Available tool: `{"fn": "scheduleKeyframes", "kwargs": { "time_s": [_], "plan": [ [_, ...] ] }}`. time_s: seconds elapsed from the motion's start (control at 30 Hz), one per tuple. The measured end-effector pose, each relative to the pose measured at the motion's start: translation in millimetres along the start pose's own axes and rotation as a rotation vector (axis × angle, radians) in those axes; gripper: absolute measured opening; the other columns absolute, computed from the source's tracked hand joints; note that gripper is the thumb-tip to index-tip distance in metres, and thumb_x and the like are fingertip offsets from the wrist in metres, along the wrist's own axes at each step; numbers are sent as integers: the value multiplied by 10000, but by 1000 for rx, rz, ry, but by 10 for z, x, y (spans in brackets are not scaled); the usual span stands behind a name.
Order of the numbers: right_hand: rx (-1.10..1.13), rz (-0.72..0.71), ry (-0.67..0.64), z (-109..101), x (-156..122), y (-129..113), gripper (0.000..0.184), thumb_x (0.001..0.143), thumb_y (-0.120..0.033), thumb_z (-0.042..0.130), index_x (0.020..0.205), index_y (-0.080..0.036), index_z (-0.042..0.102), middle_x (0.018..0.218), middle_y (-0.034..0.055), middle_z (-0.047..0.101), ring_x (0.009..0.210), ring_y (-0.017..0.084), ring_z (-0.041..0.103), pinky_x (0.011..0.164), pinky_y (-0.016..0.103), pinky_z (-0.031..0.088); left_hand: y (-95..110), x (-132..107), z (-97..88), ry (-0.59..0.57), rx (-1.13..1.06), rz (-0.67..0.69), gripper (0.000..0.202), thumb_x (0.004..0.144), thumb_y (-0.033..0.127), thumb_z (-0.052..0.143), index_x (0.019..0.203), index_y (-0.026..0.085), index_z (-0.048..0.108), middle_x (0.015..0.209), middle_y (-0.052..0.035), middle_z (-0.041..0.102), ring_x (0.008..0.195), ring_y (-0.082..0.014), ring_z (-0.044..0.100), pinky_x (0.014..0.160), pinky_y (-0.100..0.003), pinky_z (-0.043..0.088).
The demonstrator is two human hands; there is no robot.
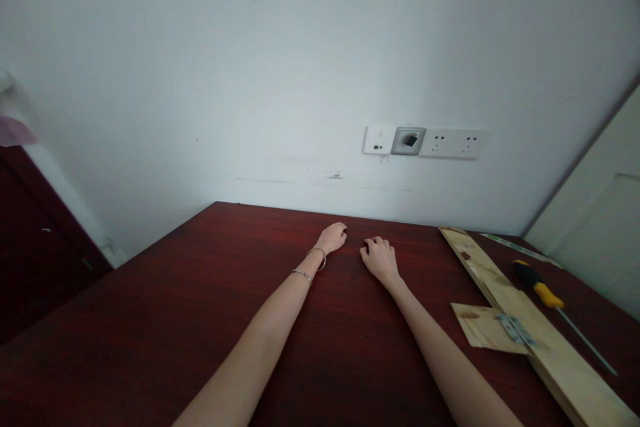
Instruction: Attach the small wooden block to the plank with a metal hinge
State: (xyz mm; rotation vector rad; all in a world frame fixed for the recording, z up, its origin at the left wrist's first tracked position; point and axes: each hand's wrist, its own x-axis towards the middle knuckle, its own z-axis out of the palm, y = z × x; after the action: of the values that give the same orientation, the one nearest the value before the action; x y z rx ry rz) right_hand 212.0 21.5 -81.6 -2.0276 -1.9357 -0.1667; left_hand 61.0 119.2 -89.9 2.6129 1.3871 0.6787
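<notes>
Both of my hands rest on the dark red wooden table (210, 293), close to its back edge. Nothing is held in my left hand (333, 237), whose fingers are loosely bent against the tabletop; thin bracelets (303, 274) circle that wrist. A short gap separates it from my right hand (381, 259), which lies palm down with its fingers bent and slightly apart. Off to the right of that hand is a long wooden board (500, 290). A metal hinge (517, 329) joins a small wooden piece (480, 327) to the board's left side.
A screwdriver (549, 296) with a black and yellow handle lies beyond the board. Behind it, a narrow ruler-like strip (520, 249) lies near the wall. Sockets (450, 143) are set in the white wall (280, 80). A pale door or panel (605, 193) stands at right.
</notes>
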Motion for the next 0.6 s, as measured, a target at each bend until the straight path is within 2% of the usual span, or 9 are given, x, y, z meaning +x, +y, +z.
{"fn": "scheduleKeyframes", "kwargs": {
  "time_s": [0.37,0.6],
  "plan": [
    [7,2,9,-5,-3,-7,355,896,-272,418,1137,-140,642,1180,162,595,1073,292,521,871,374,380,10,-13,-14,-17,14,-7,350,896,140,424,1199,107,596,1291,-122,571,1192,-209,530,1036,-305,395],
    [18,-5,19,0,-20,-6,356,898,-270,411,1138,-142,641,1182,158,594,1073,289,520,869,371,378,0,-9,2,-10,26,-25,353,897,137,424,1201,120,601,1305,-97,572,1210,-185,521,1064,-279,364]
  ]
}}
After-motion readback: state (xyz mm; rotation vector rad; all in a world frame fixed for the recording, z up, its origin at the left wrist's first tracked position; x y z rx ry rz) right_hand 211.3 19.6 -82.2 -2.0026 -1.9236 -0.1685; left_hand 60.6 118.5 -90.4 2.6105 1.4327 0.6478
